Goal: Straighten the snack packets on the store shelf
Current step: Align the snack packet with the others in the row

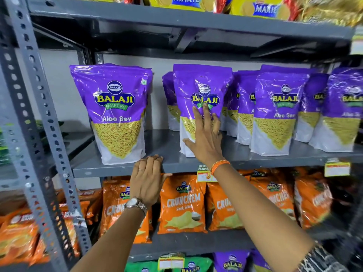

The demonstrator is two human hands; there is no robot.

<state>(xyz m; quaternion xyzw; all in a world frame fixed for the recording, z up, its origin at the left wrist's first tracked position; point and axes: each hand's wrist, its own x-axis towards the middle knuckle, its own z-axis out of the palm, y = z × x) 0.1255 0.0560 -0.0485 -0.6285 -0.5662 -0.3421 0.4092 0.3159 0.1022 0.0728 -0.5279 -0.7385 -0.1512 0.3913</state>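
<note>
Pressing a purple packet upright

We lay our right hand (206, 142) flat, fingers (205, 114) spread, against the middle packet (200, 91), gripping nothing. Our left hand (147, 177) curls loosely over the shelf (172, 163) edge, just below another packet (115, 114).

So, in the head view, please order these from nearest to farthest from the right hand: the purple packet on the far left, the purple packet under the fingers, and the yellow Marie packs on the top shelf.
1. Purple packet under the fingers: the right hand lies on its front.
2. Far-left purple packet: same shelf, to the left.
3. Yellow Marie packs: shelf above, at the top.
</note>
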